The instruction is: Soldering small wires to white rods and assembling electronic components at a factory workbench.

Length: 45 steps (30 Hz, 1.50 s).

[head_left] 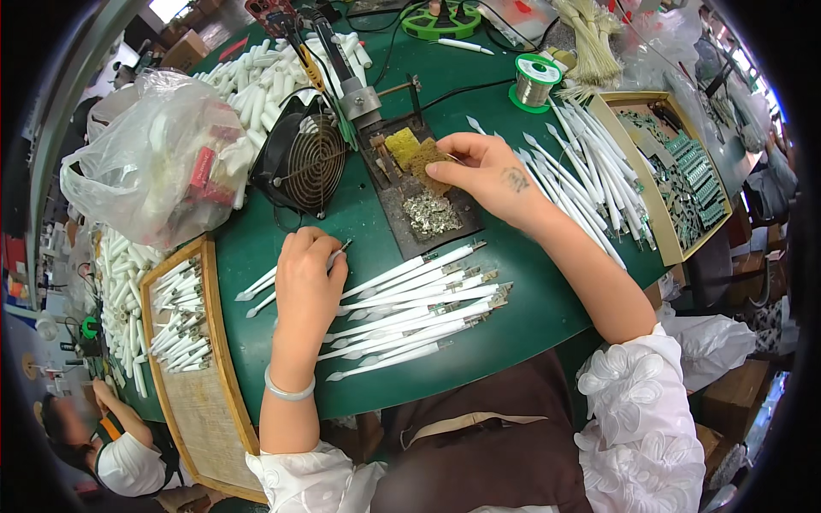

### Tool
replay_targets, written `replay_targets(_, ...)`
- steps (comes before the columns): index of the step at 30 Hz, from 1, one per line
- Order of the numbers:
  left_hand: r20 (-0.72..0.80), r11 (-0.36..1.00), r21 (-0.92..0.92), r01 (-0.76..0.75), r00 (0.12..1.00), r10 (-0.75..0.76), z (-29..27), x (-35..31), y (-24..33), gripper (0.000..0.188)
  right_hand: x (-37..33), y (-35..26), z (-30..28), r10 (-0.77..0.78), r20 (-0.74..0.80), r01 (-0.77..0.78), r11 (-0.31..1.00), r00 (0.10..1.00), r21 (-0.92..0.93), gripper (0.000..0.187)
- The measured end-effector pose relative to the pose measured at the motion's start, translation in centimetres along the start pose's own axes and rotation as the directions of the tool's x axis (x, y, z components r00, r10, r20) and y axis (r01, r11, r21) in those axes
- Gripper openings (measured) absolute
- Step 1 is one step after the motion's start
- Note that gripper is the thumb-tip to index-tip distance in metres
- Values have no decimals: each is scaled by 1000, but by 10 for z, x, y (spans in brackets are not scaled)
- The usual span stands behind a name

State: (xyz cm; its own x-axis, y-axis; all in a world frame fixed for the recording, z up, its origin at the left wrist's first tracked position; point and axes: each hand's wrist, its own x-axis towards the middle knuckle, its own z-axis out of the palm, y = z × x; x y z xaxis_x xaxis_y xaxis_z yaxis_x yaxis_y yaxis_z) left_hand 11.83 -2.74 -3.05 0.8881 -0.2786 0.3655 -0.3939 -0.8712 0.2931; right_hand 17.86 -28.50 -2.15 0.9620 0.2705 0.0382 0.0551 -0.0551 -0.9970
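Note:
My left hand (306,269) is closed on a thin white stick with a pointed flame-shaped tip. The small circuit end of that stick pokes out beside my thumb, and a second white stick lies close by on the left. My right hand (492,178) pinches the edge of a brown sponge (425,164) between thumb and fingers. Beneath it is a dark metal tray (398,224), which also carries a yellow sponge (401,147) and a heap of silvery solder scraps (432,214). Several white sticks (410,312) with circuit ends lie in a row nearest me.
A black fan (308,167) stands left of the tray, beyond it a plastic bag (154,162). At right are a solder spool (535,81), more white sticks (590,175) and a box of circuit boards (684,171). A wooden frame (184,410) lies left; another person (128,453) sits beyond.

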Motion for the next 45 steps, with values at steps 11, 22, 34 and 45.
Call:
replay_targets(11,-86,1000,0,8,996,-8,-3,2,8,20,-4,-3,4,122,135,-145,973,983,179,22)
replay_targets(22,163,912,-410,-2,984,76,8,9,37,15,-2,5,0,-119,-79,77,909,990,-409,29)
replay_targets(34,291,949,-315,32,955,65,6,11,43,14,-26,-6,6,-337,-21,272,793,941,-545,18)
replay_targets(45,518,783,-444,436,838,-173,-15,12,40,17,-35,-9,13,-59,265,141,942,962,-304,18)
